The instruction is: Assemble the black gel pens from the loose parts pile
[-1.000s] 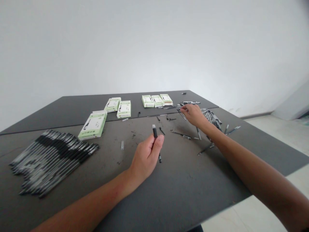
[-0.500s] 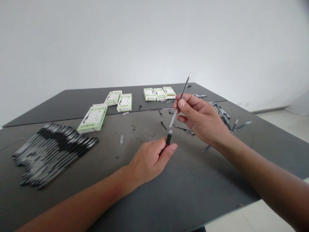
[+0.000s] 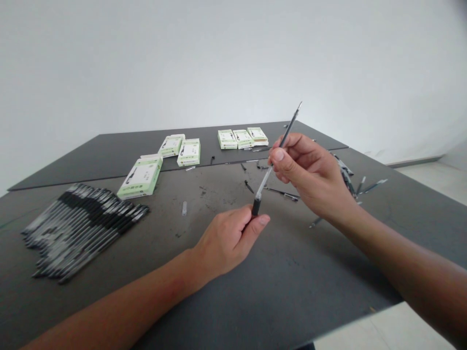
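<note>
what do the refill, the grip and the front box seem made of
Refill: likely plastic, smooth, translucent at its lower end; its bright tip perhaps metal. Grip: matte black, little shine, maybe rubber. Front box: probably thin card, smooth, printed, with a flap.

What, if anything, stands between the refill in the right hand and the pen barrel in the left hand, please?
Nothing visible does: the right hand holds the refill with its clear lower end at the top of the pen barrel gripped in the left hand. Whether the end is inside is too fine to tell.
</note>
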Demonstrator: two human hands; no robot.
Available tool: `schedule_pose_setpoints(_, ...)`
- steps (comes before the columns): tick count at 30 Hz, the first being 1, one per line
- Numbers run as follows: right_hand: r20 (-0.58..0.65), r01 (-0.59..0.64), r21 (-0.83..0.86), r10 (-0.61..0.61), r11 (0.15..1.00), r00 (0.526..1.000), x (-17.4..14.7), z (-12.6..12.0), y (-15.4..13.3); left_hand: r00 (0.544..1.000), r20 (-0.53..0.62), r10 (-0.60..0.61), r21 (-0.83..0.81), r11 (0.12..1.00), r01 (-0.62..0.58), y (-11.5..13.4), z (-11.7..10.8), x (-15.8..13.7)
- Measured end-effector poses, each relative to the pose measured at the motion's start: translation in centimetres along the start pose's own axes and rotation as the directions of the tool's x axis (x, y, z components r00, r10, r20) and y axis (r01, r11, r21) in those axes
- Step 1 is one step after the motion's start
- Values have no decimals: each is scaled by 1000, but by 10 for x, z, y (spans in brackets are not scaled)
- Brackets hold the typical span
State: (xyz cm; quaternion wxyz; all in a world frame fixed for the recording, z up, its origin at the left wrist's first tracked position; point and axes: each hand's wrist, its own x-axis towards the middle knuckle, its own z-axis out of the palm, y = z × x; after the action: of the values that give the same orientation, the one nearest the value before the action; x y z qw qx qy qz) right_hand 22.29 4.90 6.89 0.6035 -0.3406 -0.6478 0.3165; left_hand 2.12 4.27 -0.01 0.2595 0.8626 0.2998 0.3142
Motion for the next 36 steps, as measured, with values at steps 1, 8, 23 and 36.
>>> schedule_pose_setpoints(1,3,2,1,-2,1000,1000,0,0,1,1000,5,0,1,1000,0,0,0,0)
schedule_pose_setpoints(8,31,23,43,-24,999,999,0,-3,4,1000,11,-14,17,1000,14,1,0,1)
schedule_pose_setpoints(23,44,-24,-44,26,999,999,-1,-6,0,999,35,-16,10,1000,16,0,0,0)
schedule_pose_setpoints(36,231,-61,-162,98,985,968,-8,-10,11,999,16,-39,-67,997,40,-3,0,1)
